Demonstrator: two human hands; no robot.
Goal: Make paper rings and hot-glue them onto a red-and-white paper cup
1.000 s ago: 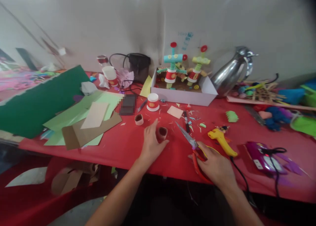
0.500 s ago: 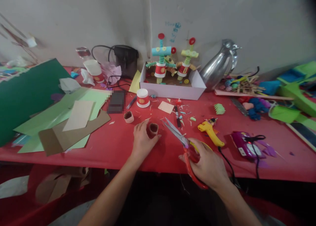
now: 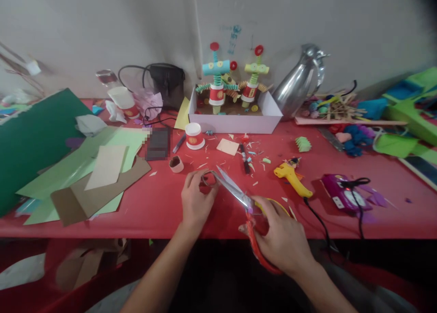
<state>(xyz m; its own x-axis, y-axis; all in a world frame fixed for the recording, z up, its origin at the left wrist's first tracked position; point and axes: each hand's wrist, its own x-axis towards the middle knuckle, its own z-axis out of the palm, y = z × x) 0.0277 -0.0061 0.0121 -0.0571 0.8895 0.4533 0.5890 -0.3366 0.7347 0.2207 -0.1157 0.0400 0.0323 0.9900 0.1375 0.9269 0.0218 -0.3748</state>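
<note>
Between its thumb and fingers, my left hand (image 3: 197, 201) pinches a small brown cardboard ring (image 3: 209, 178) above the red table. My right hand (image 3: 282, 233) is wrapped round the handles of a pair of scissors (image 3: 235, 190) with red and yellow grips. The blades are slightly apart and their tips reach the ring's right side. A second small cardboard ring (image 3: 176, 164) stands on the table beyond my left hand. Behind it is a red and white paper cup piece (image 3: 195, 136).
A white box (image 3: 235, 123) with two paper figures stands at the back, beside a metal jug (image 3: 297, 85). A yellow glue gun (image 3: 293, 178) and a purple power socket (image 3: 341, 194) lie right. Green paper (image 3: 68, 167) and cardboard (image 3: 78, 199) lie left.
The cardboard ring has tilted in my left hand. The scissors have moved left, and their tips are now at the ring. The view has shifted slightly.
</note>
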